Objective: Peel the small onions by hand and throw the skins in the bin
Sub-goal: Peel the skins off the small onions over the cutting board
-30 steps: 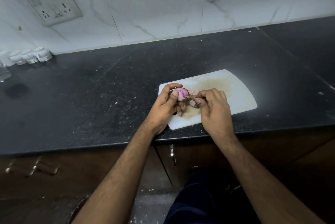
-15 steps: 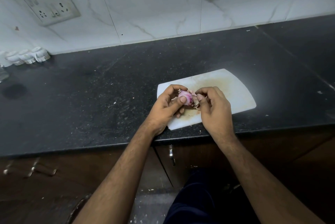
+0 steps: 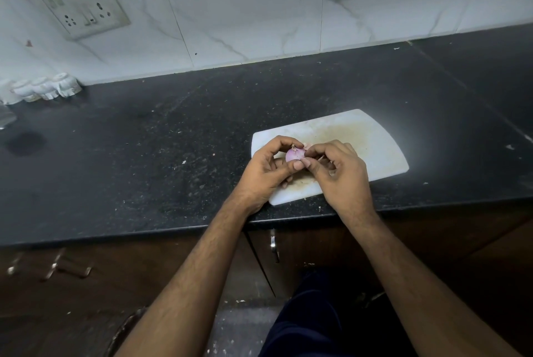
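Observation:
A small pale purple onion (image 3: pixel 294 154) is held over the near left part of a white cutting board (image 3: pixel 372 140). My left hand (image 3: pixel 266 172) grips it between thumb and fingers from the left. My right hand (image 3: pixel 339 172) pinches at the onion's right side, where a scrap of loose skin (image 3: pixel 307 146) shows by its fingertips. The underside of the onion is hidden by my fingers. No bin is in view.
The board lies on a black speckled counter (image 3: pixel 173 148) near its front edge. Small white cups (image 3: pixel 43 89) stand at the far left by the tiled wall with a switch plate (image 3: pixel 82 1). Brown cabinet doors with a handle (image 3: pixel 274 245) are below.
The onion has been turned in my left hand, showing more smooth purple surface. My right fingers have shifted up along its right side. Both hands stayed over the board.

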Demonstrator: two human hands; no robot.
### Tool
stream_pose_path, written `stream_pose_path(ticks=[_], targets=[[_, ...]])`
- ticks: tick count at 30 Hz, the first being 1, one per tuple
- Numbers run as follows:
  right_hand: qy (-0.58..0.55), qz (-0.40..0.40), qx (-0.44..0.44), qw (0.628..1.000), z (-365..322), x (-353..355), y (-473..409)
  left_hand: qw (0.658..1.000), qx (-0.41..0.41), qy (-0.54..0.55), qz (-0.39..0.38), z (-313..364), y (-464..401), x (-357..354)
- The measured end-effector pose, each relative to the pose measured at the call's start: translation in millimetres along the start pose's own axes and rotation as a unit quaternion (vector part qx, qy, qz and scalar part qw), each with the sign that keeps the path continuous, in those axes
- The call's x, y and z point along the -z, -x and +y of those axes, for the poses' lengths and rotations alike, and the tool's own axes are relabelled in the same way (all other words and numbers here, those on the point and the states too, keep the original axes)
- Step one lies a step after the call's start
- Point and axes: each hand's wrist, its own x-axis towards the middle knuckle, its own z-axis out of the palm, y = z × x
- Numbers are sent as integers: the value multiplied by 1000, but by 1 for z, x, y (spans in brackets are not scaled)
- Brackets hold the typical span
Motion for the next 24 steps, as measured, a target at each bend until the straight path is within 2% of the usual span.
stream_pose_path(ticks=[8, 16, 24], targets=[[39, -27, 7, 999, 4, -3, -2, 1000, -2, -18, -15, 3, 2, 1], [108, -73, 52, 990, 8, -8, -3, 998, 11, -57, -22, 2, 3, -1], [194, -67, 103, 973, 0, -9, 6, 997, 39, -68, -13, 7, -1, -6]])
